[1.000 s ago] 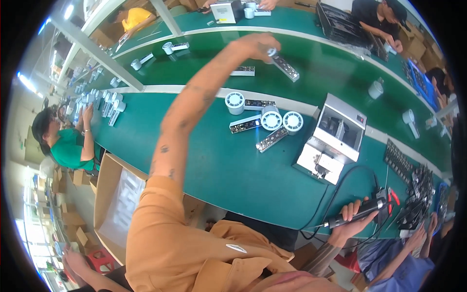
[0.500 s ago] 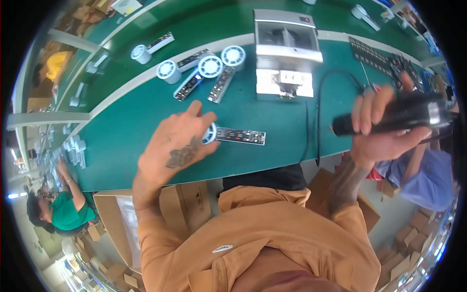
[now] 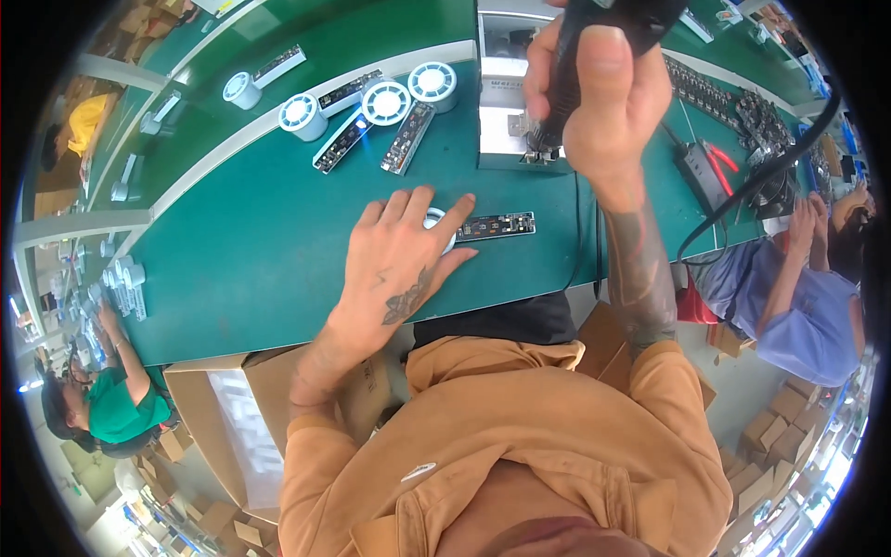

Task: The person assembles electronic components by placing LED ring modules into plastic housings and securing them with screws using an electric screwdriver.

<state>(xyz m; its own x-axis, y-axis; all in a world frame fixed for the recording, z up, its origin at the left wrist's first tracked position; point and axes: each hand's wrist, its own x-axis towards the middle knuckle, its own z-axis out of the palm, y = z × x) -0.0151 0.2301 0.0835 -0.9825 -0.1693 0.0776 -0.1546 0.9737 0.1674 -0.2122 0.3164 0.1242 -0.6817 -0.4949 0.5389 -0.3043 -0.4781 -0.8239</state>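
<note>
Two hands (image 3: 399, 252) (image 3: 614, 125) hold a circuit-board unit (image 3: 497, 226) and black tool (image 3: 564, 88).

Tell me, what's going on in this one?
A person's left hand grips a board unit by its round end on the green bench. The right hand holds a black driver, its lower end at the front of the metal box. Three similar units lie together farther back.

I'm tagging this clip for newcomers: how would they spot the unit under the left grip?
On the green workbench, look along the near edge, mid-picture. The left grip is on the unit, partly hiding its pale round head; its circuit-board strip points right. Unlike the three clustered units farther back, it lies apart, with that grip on it.
</note>
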